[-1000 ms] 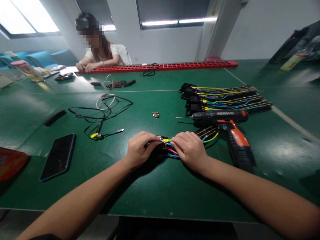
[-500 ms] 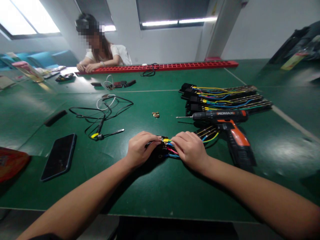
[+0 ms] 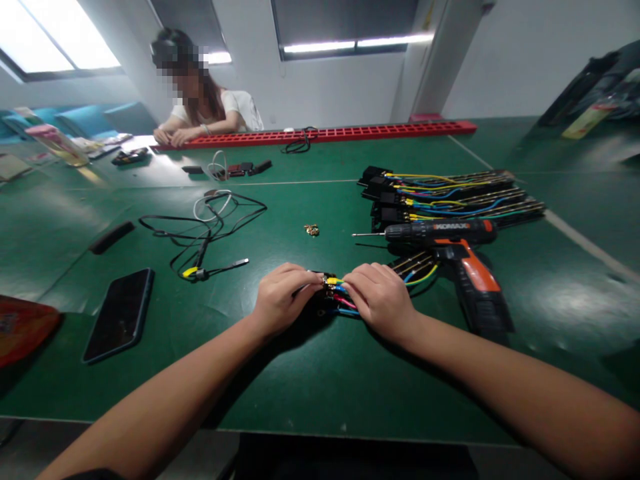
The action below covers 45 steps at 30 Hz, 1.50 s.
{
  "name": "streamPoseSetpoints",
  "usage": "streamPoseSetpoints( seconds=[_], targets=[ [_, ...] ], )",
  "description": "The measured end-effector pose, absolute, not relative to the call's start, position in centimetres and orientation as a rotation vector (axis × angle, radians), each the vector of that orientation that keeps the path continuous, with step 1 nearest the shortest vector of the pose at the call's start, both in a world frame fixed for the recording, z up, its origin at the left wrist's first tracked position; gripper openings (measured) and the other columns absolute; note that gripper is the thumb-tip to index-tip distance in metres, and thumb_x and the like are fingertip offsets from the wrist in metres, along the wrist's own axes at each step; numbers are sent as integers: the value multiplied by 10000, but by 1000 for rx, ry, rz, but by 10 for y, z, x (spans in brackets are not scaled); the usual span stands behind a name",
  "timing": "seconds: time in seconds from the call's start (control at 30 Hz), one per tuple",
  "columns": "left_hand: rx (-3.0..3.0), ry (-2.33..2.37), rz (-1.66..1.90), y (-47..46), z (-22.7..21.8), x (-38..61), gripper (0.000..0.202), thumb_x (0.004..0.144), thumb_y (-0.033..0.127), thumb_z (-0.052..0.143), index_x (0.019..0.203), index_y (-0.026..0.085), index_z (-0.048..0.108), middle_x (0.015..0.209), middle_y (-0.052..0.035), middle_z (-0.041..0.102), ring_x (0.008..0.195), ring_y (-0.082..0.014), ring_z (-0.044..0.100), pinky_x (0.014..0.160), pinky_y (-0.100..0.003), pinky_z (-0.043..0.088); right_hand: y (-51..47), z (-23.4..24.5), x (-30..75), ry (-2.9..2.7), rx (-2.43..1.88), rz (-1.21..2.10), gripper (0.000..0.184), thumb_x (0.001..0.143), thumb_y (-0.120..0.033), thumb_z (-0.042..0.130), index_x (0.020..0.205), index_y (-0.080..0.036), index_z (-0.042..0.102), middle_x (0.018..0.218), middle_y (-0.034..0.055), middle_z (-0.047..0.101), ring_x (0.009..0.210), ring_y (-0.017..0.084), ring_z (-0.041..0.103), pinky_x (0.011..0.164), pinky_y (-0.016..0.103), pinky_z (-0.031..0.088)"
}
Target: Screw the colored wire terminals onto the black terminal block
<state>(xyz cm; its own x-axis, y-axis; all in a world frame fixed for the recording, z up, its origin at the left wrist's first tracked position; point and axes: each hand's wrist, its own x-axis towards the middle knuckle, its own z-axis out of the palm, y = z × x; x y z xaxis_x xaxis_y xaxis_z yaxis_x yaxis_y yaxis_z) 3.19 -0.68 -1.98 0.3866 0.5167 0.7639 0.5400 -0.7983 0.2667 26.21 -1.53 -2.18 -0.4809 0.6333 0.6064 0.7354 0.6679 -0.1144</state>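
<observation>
My left hand and my right hand meet over a small black terminal block with coloured wires lying on the green table. The left hand's fingers are curled round the block's left end. The right hand pinches the yellow, blue and pink wire ends at the block. The wires trail right, under the drill. The block itself is mostly hidden by my fingers.
An orange and black cordless drill lies just right of my hands. Behind it sits a stack of wired blocks. Small brass screws, black cables and a phone lie left. Another person sits at a red rail.
</observation>
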Motion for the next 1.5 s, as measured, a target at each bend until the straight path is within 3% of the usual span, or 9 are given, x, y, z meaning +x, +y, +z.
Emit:
streamPoseSetpoints(
  seconds=[0.9, 1.5],
  targets=[
    [-2643, -913, -1416, -7, -15, 34, 86, 941, 148, 647, 944, 190, 722, 911, -32, 791, 796, -147, 713, 765, -292, 569, -14, -24, 261, -2222, -980, -156, 208, 1004, -231, 491, 894, -159, 652, 847, 49, 635, 821, 154, 503, 789, 301, 381],
    [-2624, -1066, -1460, -12, -18, 36, 123, 908, 158, 689, 1029, 176, 674, 910, -31, 750, 811, -143, 647, 730, -263, 546, -13, -23, 263, -2181, -907, -40, 125, 955, -182, 524, 913, -136, 632, 884, 73, 602, 843, 153, 549, 790, 294, 481]
  ],
)
